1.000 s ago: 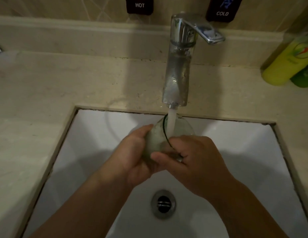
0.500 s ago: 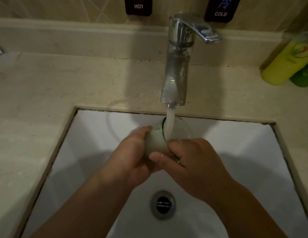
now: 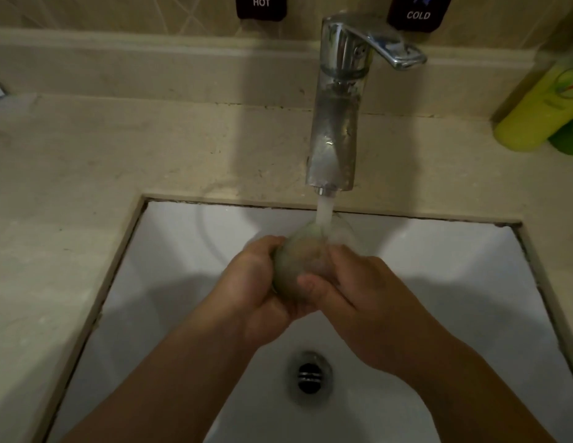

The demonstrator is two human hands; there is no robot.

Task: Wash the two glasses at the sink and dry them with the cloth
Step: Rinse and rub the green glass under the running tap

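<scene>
A clear glass [image 3: 302,257] with a greenish tint is tilted under the running water of the chrome faucet [image 3: 338,116], above the white sink [image 3: 183,251]. My left hand [image 3: 256,289] cups the glass from the left and below. My right hand [image 3: 365,298] wraps it from the right, thumb across its near side. The stream lands on the glass's upper end, which is blurred. No second glass and no cloth are in view.
The drain [image 3: 310,375] lies below my hands. A beige stone counter [image 3: 71,174] surrounds the sink. A yellow bottle [image 3: 541,107] and a green one [image 3: 569,139] stand at the back right. HOT [image 3: 261,4] and COLD [image 3: 418,12] labels hang on the wall.
The glass has turned in my hands: its open rim faced the stream before, now its side takes the water. Both hands stay in about the same place.
</scene>
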